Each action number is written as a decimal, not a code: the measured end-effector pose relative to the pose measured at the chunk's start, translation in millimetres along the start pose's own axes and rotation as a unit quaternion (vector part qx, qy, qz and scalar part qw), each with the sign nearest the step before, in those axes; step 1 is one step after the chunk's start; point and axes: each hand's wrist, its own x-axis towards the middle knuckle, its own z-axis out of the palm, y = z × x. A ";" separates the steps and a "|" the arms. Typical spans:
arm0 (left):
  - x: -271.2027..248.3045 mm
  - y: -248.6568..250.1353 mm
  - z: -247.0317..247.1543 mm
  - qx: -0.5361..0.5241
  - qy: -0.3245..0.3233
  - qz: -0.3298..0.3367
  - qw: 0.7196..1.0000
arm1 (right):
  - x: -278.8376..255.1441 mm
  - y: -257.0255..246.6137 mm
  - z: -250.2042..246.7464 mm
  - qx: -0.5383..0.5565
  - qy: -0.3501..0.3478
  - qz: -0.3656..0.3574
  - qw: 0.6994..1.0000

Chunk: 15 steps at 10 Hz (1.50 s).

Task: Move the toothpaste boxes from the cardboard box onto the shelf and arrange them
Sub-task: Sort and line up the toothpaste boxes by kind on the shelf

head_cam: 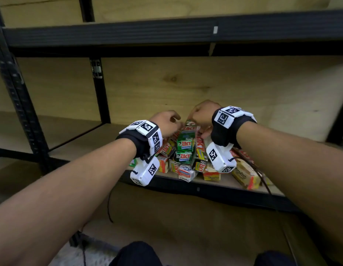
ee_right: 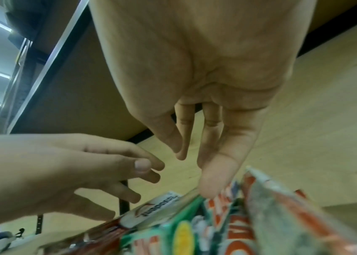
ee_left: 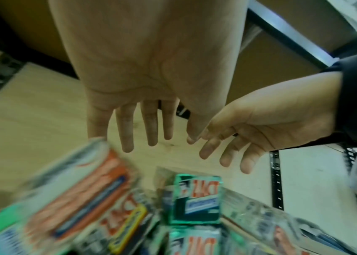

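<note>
A loose heap of toothpaste boxes lies on the lower shelf board, among them green Zact boxes and red-and-white ones. Both hands hover over the top of the heap, close together. My left hand has straight, spread fingers and holds nothing. My right hand points its fingers down, and one fingertip touches the upper edge of a box. No cardboard box is in view.
The black beam of the upper shelf runs overhead. Black uprights stand at the back and far left. A thin cable hangs below the shelf edge. My knees are at the bottom.
</note>
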 end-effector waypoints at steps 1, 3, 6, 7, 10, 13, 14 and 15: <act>0.8 40.6 6.0 0.039 -0.044 0.064 0.996 | -17.5 26.9 -31.0 -0.034 -0.007 0.022 0.999; -2.9 108.0 43.9 0.120 -0.130 0.169 0.970 | -48.7 84.5 -82.3 -0.088 0.004 0.089 0.992; 6.9 158.7 97.8 0.229 -0.226 0.240 0.916 | -83.7 150.3 -102.8 -0.201 -0.027 0.194 0.960; 17.8 167.2 114.9 0.288 -0.256 0.246 0.889 | 15.9 293.4 -85.7 -0.343 -0.077 0.237 0.906; 27.5 168.2 130.7 0.295 -0.336 0.276 0.851 | -86.6 183.5 -78.1 -0.291 -0.105 0.211 0.927; 33.6 154.4 131.9 0.226 -0.344 0.319 0.854 | -98.2 223.3 -102.9 -0.300 -0.073 0.217 0.926; 34.9 150.4 130.9 0.209 -0.337 0.330 0.857 | -107.4 232.7 -115.1 -0.314 -0.070 0.217 0.921; 37.5 150.5 122.7 0.186 -0.318 0.354 0.860 | -111.6 247.6 -121.7 -0.338 -0.060 0.214 0.914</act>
